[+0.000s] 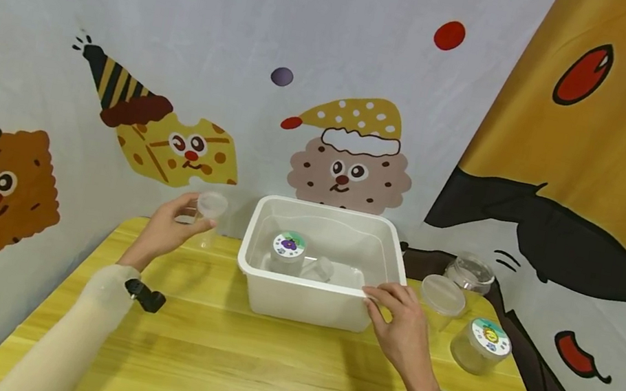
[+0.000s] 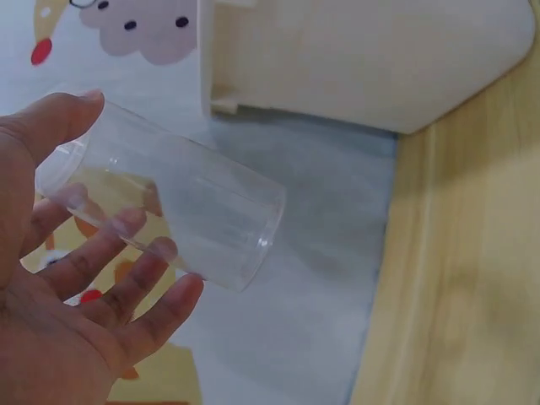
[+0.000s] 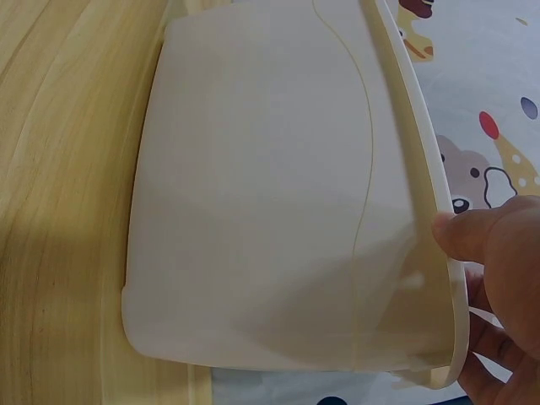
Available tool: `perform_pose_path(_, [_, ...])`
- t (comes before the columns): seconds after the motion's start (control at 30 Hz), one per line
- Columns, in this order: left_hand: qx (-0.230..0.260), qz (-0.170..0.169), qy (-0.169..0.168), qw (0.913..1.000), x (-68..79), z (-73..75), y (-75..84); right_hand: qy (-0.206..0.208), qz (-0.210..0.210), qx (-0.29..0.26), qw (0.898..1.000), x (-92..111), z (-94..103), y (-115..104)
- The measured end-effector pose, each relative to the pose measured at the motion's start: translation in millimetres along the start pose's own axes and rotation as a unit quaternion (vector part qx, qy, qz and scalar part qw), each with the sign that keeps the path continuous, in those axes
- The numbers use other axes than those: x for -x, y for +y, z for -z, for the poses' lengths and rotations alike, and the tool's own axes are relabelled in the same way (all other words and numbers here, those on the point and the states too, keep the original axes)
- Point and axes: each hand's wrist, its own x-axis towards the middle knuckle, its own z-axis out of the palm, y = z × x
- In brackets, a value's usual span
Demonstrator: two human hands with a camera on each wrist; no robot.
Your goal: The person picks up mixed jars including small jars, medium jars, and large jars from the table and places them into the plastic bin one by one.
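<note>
A clear plastic jar (image 2: 194, 202) with a translucent lid is held in my left hand (image 1: 164, 229), to the left of the bin and near the table's back edge. In the left wrist view the thumb lies along one side of it and the fingers along the other. My right hand (image 1: 401, 326) grips the front right rim of a white plastic bin (image 1: 309, 303), thumb outside and fingers over the edge. Inside the bin stands a jar with a purple-printed lid (image 1: 289, 246), beside a small clear container (image 1: 320, 268) lying on its side.
To the right of the bin stand two clear lidded jars (image 1: 443, 294) and a jar with a yellow-and-green label (image 1: 481, 347). The wooden table (image 1: 257, 367) meets a cartoon-printed cloth (image 1: 340, 39) behind it. The bin stands close to this cloth.
</note>
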Motion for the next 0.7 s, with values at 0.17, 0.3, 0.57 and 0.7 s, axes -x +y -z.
perform_pose_path(0.17, [-0.005, -0.015, -0.008, 0.9998, 0.4, -1.3, 13.8, 0.0, -0.001, -0.001, 1.0, 0.7, -0.3, 0.1])
perform_pose_path(0.3, [-0.004, -0.027, -0.013, 0.9995, 0.7, -2.1, 25.6, -0.001, -0.003, 0.001, 1.0, 1.1, -0.8, 0.2])
perform_pose_path(0.57, [-0.011, -0.052, -0.017, 0.9985, 1.0, -2.2, 49.8, -0.002, -0.003, 0.0, 1.0, 1.1, -0.3, 0.5])
perform_pose_path(0.7, [-0.015, -0.058, -0.016, 0.9981, -0.3, -2.7, 61.3, 0.001, -0.001, -0.002, 1.0, 0.7, 0.4, 0.4])
